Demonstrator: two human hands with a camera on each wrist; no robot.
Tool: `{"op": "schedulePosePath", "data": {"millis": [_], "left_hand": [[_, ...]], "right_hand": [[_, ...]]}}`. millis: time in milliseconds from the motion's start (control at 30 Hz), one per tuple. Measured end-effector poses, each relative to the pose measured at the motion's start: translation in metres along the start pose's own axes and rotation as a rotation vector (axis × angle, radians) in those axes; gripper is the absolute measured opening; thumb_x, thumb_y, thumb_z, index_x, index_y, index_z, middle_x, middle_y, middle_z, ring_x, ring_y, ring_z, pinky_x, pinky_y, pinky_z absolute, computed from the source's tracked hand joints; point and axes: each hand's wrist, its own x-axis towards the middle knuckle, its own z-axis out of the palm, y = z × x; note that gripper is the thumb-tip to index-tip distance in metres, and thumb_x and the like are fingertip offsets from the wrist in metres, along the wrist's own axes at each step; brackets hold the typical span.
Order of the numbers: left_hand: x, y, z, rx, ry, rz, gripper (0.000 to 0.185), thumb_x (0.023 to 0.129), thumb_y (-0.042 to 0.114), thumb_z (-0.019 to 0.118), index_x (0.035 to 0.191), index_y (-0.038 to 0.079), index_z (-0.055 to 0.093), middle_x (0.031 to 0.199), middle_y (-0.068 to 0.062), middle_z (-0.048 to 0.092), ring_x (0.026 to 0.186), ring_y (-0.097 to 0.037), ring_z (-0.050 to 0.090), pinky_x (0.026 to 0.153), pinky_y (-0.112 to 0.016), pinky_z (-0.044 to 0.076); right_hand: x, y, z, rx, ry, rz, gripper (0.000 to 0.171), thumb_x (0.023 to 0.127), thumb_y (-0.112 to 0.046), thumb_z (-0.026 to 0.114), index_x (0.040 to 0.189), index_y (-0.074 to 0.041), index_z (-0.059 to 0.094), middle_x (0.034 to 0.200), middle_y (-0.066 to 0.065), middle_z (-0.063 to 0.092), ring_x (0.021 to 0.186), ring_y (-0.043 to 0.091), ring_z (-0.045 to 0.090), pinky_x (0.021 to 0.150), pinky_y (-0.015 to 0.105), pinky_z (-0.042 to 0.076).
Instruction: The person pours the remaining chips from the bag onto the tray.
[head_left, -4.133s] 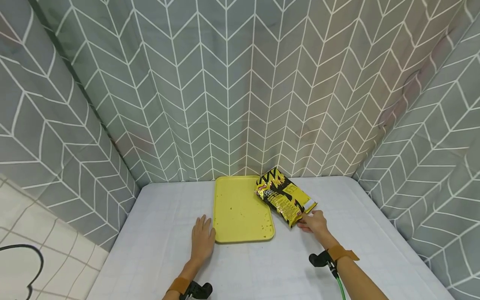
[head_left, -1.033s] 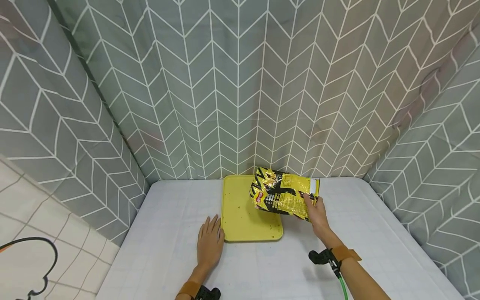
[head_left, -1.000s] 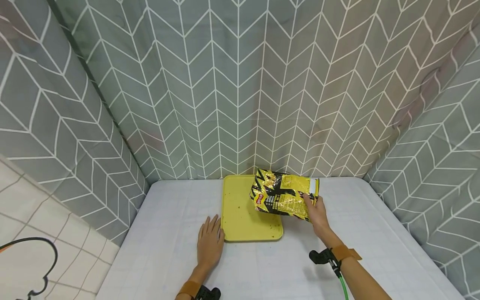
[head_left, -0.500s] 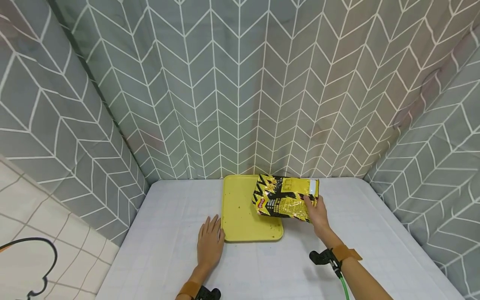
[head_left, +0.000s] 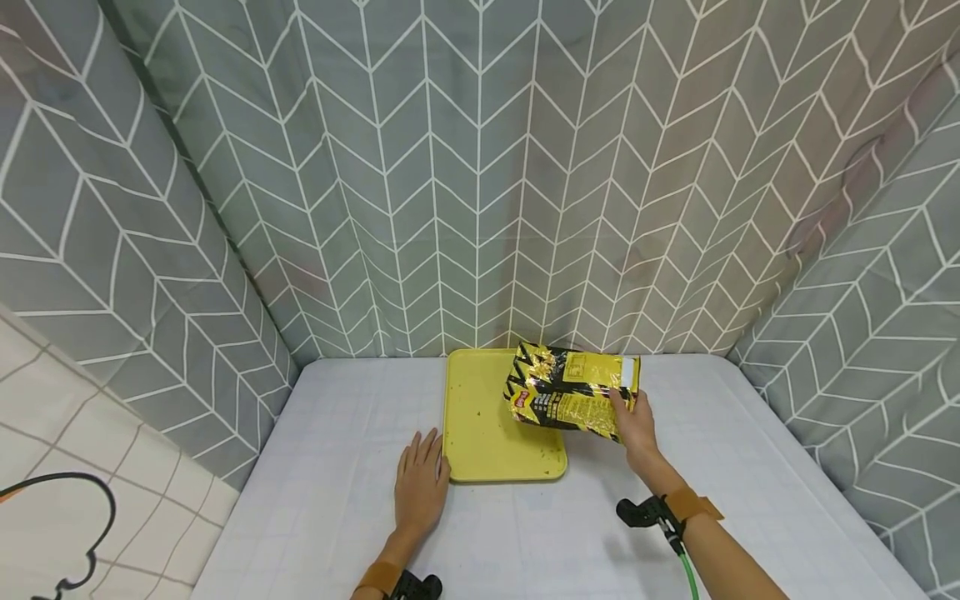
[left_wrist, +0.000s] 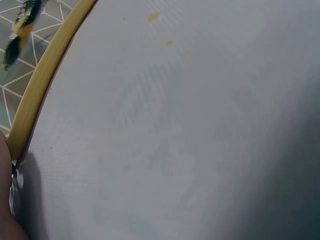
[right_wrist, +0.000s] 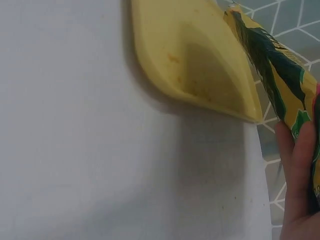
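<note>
A shiny yellow and black snack bag (head_left: 566, 387) is held above the right part of a yellow tray (head_left: 480, 442). My right hand (head_left: 636, 425) grips the bag's right end, thumb on top; in the right wrist view its fingers (right_wrist: 300, 160) lie along the bag's underside. The bag's far end reaches over the tray, and its shadow falls on the tray floor. My left hand (head_left: 422, 483) lies on the table with fingers extended, its thumb side at the tray's left edge. Small crumbs (right_wrist: 173, 59) dot the tray floor.
A white cloth covers the table (head_left: 360, 408). Behind and beside it hang grey patterned curtains (head_left: 480, 208). A few orange crumbs (left_wrist: 153, 17) lie on the cloth near the tray. A green cable (head_left: 688, 575) trails from the right wrist camera.
Over about four seconds the bag has turned from slanting to nearly level across the tray and been lifted. Lately its far end dipped, then rose slightly. The left hand stays at the tray.
</note>
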Motion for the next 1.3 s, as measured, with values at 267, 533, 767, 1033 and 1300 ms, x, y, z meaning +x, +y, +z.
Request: {"op": "schedulePosePath", "data": {"millis": [267, 533, 767, 1033, 1300], "left_hand": [[0.0001, 0.0005, 0.0004, -0.003, -0.006, -0.004, 0.045, 0.106, 0.025, 0.050, 0.145, 0.005, 0.057, 0.156, -0.011, 0.054, 0.153, -0.037, 0.039, 0.129, -0.053, 0.030], [-0.0004, -0.0008, 0.0038, 0.008, -0.013, -0.003, 0.045, 0.106, 0.026, 0.050, 0.146, 0.005, 0.057, 0.156, -0.011, 0.053, 0.153, -0.036, 0.039, 0.129, -0.053, 0.030], [0.0002, -0.0004, 0.0026, -0.004, -0.023, -0.017, 0.046, 0.106, 0.026, 0.049, 0.147, 0.005, 0.056, 0.157, -0.010, 0.053, 0.154, -0.036, 0.038, 0.130, -0.053, 0.029], [0.0000, 0.0001, 0.0014, -0.006, -0.010, -0.013, 0.046, 0.106, 0.026, 0.050, 0.146, 0.005, 0.056, 0.156, -0.011, 0.053, 0.153, -0.036, 0.039, 0.130, -0.053, 0.029], [-0.0001, -0.0001, 0.0007, -0.018, -0.014, -0.012, 0.046, 0.106, 0.026, 0.050, 0.147, 0.005, 0.056, 0.157, -0.010, 0.053, 0.154, -0.036, 0.038, 0.130, -0.053, 0.029]], "right_hand": [[0.0004, 0.0055, -0.0009, -0.025, 0.025, -0.002, 0.065, 0.109, -0.048, 0.036, 0.158, -0.007, 0.023, 0.142, 0.021, 0.054, 0.113, 0.021, 0.065, 0.073, 0.016, 0.052], [-0.0024, 0.0022, -0.0062, 0.116, -0.028, 0.043, 0.068, 0.107, -0.051, 0.041, 0.158, -0.008, 0.024, 0.122, 0.005, 0.061, 0.084, -0.004, 0.060, 0.071, 0.015, 0.055], [-0.0034, 0.0030, -0.0038, 0.008, -0.022, 0.016, 0.067, 0.108, -0.048, 0.040, 0.158, -0.005, 0.024, 0.134, 0.017, 0.057, 0.089, 0.001, 0.059, 0.072, 0.016, 0.052], [-0.0067, 0.0034, -0.0043, -0.005, -0.012, -0.002, 0.065, 0.109, -0.048, 0.040, 0.155, -0.004, 0.027, 0.132, 0.017, 0.056, 0.094, 0.005, 0.059, 0.072, 0.016, 0.051], [-0.0056, 0.0027, -0.0074, 0.038, -0.011, 0.030, 0.068, 0.108, -0.051, 0.039, 0.157, -0.006, 0.025, 0.132, 0.015, 0.056, 0.088, 0.000, 0.057, 0.071, 0.015, 0.052]]}}
